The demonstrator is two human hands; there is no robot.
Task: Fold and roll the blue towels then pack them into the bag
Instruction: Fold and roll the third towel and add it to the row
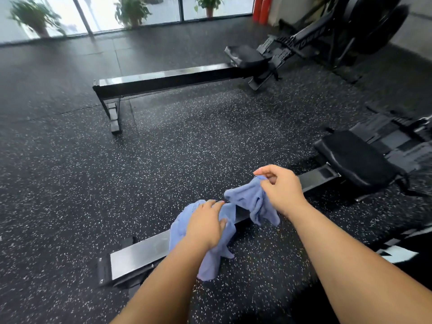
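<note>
Right hand pinches the far towel by its corner while left hand lies flat on the near towel, so a careless tug could drag either off the rail onto the floor.

1 wide-angle view, worn on the head, looks forward and down; close over the near rail, it reaches the far rowing machine and windows beyond.
</note>
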